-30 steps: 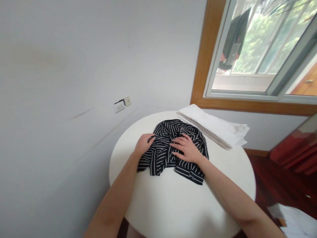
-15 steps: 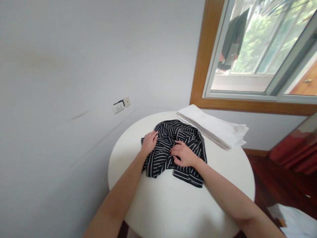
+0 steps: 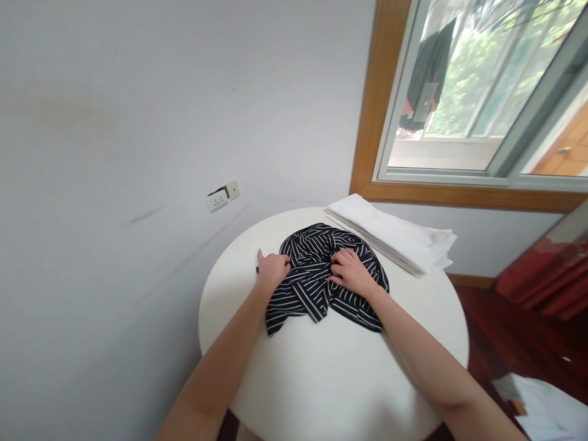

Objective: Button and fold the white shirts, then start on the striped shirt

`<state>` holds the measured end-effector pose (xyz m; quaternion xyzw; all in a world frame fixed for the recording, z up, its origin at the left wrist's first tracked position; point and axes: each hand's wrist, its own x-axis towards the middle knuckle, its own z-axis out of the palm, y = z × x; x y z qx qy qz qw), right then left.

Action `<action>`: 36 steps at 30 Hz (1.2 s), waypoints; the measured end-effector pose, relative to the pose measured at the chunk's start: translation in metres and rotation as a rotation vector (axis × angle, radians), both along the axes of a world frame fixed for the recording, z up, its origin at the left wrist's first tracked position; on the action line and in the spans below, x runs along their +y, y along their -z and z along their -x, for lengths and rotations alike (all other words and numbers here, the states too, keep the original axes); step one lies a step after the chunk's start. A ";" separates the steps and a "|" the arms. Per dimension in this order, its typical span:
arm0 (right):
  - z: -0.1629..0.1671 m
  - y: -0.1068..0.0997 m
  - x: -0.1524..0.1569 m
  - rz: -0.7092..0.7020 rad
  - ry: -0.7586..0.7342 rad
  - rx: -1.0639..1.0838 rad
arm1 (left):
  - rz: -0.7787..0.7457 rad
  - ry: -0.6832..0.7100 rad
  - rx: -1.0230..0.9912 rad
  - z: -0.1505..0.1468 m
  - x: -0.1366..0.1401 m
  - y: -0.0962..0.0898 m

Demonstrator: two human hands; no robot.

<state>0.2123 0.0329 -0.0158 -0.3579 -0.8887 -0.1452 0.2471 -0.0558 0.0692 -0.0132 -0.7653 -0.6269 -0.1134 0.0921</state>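
Observation:
A black garment with thin white stripes (image 3: pixel 316 282) lies crumpled on a round white table (image 3: pixel 331 373). My left hand (image 3: pixel 272 269) grips the garment's left edge, fingers curled into the cloth. My right hand (image 3: pixel 353 270) clutches the fabric near the garment's middle right, fingers bunched in the folds. Both forearms reach in from the near edge of the table.
A stack of folded white cloth (image 3: pixel 395 236) lies at the table's far right edge, under a wood-framed window (image 3: pixel 463 101). A wall socket (image 3: pixel 220 196) sits on the white wall to the left. Red fabric (image 3: pixel 542 275) and white paper (image 3: pixel 546 407) are on the dark floor at right.
Both hands have closed on the striped garment and drawn apart, the left sliding to the left edge, the right up and rightward. The cloth has bunched and shifted shape between them.

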 end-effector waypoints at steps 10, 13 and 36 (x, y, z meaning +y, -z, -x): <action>-0.027 0.016 0.013 0.002 0.468 0.132 | 0.139 0.243 0.099 -0.040 -0.058 -0.031; -0.019 0.008 0.006 0.022 0.386 0.175 | 0.028 0.393 0.066 -0.045 -0.059 -0.035; -0.002 0.008 0.002 0.012 0.316 0.264 | -0.114 0.436 -0.257 0.026 0.013 0.019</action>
